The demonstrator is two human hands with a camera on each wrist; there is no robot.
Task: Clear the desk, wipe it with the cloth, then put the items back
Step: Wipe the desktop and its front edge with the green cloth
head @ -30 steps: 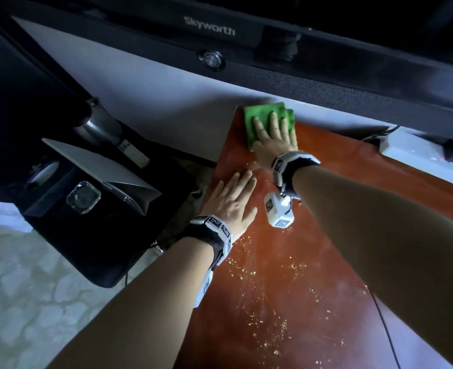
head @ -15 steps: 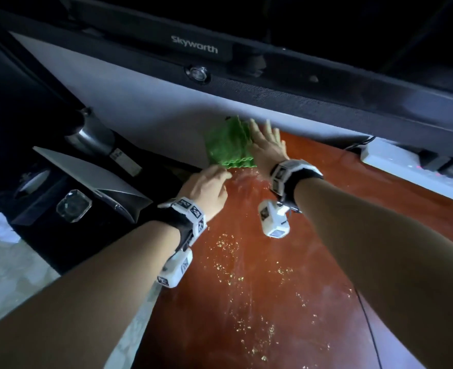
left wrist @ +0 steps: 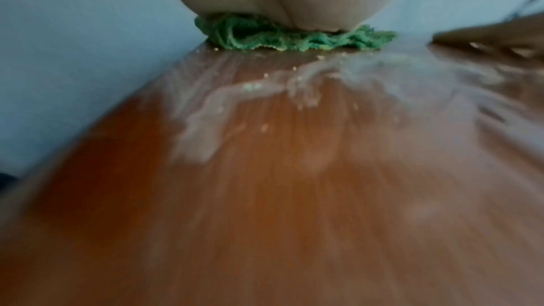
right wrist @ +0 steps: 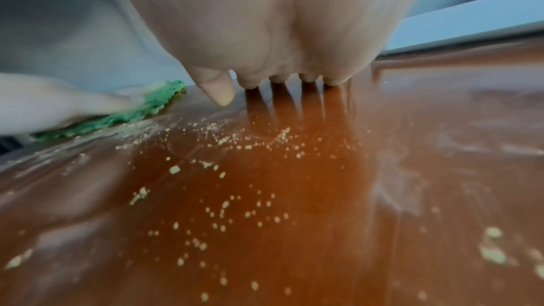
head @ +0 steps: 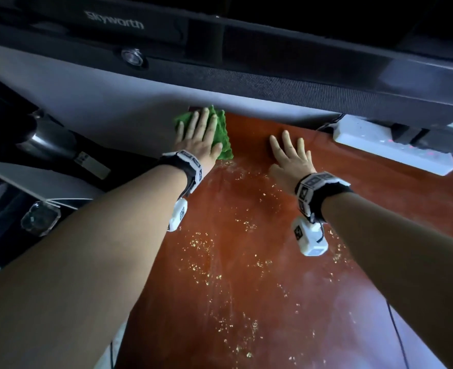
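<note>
A green cloth (head: 224, 137) lies bunched at the far left corner of the reddish-brown desk (head: 246, 275), against the grey wall. My left hand (head: 197, 135) lies flat on it with straight fingers, pressing it down; the left wrist view shows the cloth (left wrist: 294, 40) squashed under the palm. My right hand (head: 290, 153) rests flat on the bare desk to the cloth's right, fingers spread and holding nothing. In the right wrist view its fingertips (right wrist: 306, 78) touch the wood, with the cloth (right wrist: 132, 113) off to the left. Yellowish crumbs (head: 201, 245) and pale smears cover the desk.
A white power strip (head: 390, 145) with a black plug lies at the desk's far right. A black Skyworth screen (head: 220, 49) overhangs the back edge. Left of the desk, lower down, stand a dark stand (head: 44, 134) and a clear glass block (head: 40, 218). A black cable (head: 398, 336) runs along the right edge.
The cloth passed from my right hand to my left hand, which now presses it at the corner. My right hand moved right and settled flat on the bare desk.
</note>
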